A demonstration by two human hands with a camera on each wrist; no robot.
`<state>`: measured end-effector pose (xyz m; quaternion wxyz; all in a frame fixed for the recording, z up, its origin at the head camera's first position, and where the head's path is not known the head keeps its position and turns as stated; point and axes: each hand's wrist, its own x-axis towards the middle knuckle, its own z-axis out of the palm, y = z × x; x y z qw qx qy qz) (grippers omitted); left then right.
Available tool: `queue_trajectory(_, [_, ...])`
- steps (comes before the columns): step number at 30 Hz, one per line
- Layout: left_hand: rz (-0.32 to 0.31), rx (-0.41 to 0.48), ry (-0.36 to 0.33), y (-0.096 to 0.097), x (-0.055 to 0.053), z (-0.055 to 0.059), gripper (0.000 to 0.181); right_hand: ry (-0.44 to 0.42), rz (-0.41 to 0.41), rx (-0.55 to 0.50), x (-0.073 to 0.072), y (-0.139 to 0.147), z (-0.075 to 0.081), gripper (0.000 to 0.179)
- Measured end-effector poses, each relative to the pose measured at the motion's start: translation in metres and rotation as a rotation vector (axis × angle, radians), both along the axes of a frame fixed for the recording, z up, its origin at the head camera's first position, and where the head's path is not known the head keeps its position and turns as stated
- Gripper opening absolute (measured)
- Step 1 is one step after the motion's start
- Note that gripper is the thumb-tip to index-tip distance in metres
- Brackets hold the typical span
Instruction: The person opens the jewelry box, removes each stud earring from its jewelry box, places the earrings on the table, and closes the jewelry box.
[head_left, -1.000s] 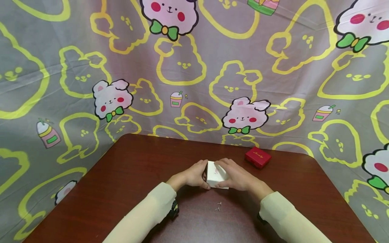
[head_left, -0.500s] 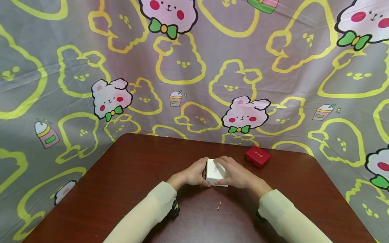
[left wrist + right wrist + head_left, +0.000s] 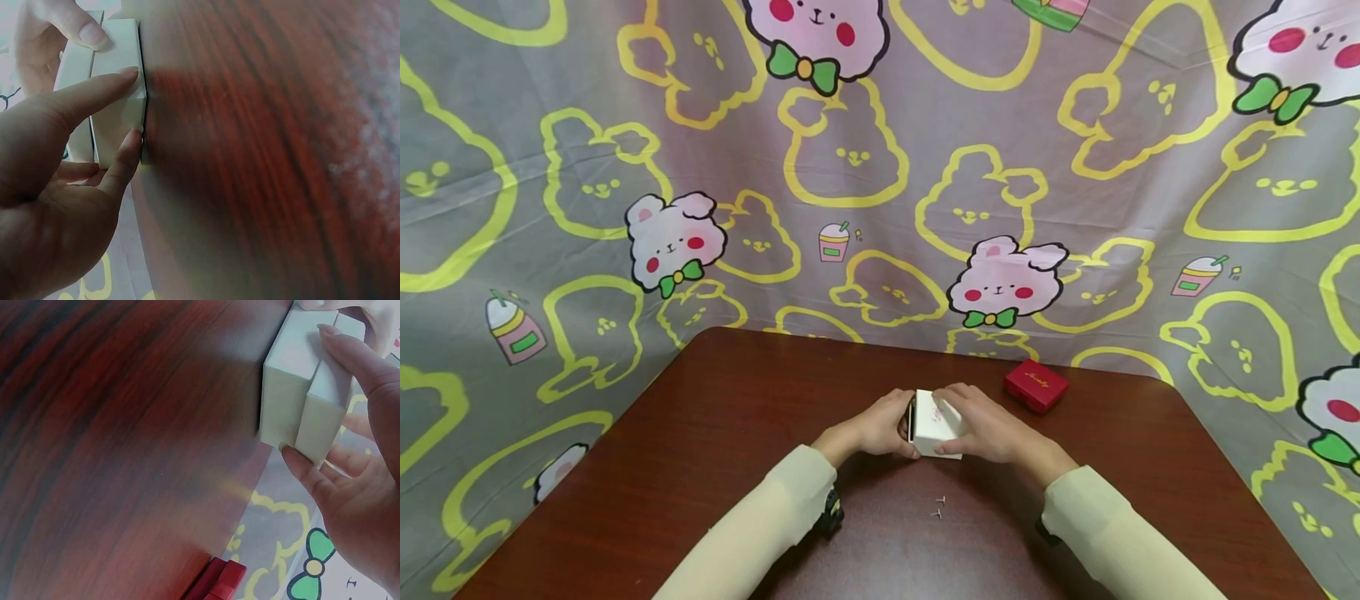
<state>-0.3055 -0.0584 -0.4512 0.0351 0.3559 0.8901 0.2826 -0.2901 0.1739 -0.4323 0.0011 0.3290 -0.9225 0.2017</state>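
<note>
Both hands hold a small white box (image 3: 931,435) just over the middle of the table, with faint pink print on its upper face. My left hand (image 3: 878,425) grips its left end, where a dark strip shows along the edge. From the right, my right hand (image 3: 988,427) spans the box, thumb at the front and fingers over the far side. In the right wrist view a seam divides the white box (image 3: 289,369) from its slightly narrower lid-like part (image 3: 326,403). Two tiny T-shaped pieces (image 3: 937,513) lie on the table nearer the person.
A red box (image 3: 1036,386) with gold lettering sits at the back right of the brown wooden table (image 3: 760,392). Behind the table hangs a grey cloth (image 3: 880,167) printed with cartoon bunnies and yellow outlines.
The white box and both hands have shifted slightly away from the person. A dark strip now shows more clearly at the box's left edge. The small pieces and red box stay put.
</note>
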Motion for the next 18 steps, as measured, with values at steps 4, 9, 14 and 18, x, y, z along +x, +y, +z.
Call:
queue_trajectory(4, [0.008,-0.009,-0.009,0.0004,0.0008,0.0007,0.080,-0.011,-0.002,0.004,0.0007,0.0008,0.0007,0.081])
queue_trajectory(9, [0.019,-0.010,-0.028,0.0004,-0.0001,-0.0007,0.078,-0.029,0.007,0.009,0.0002,0.0014,-0.0009,0.080])
queue_trajectory(14, [0.019,-0.011,-0.040,0.0008,-0.0010,-0.0009,0.078,-0.027,0.023,0.012,0.0002,0.0016,-0.0017,0.080])
queue_trajectory(18, [0.014,-0.009,-0.040,0.0007,-0.0014,0.0010,0.077,-0.018,0.017,0.018,-0.0017,0.0019,-0.0005,0.081])
